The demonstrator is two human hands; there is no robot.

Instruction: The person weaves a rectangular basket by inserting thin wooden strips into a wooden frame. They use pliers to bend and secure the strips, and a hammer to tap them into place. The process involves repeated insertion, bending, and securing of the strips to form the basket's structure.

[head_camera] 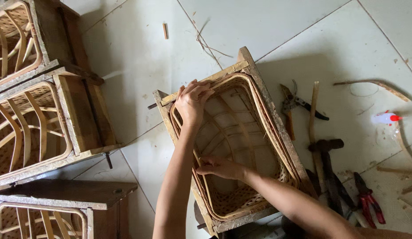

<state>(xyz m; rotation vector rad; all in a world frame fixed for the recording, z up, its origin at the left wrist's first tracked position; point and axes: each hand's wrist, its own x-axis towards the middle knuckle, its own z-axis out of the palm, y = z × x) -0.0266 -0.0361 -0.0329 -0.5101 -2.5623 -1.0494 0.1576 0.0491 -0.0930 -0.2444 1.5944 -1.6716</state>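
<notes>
Head view: left hand (pixel 191 102) grips the basket (pixel 241 146) rim, fingers curled; right hand (pixel 219 167) pinches its edge. Three more baskets (pixel 29 128) sit left, cut off.

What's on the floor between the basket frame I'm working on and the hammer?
Head view: between the wooden basket frame and the hammer lie pruning shears and a thin rattan strip on the tile.
</notes>
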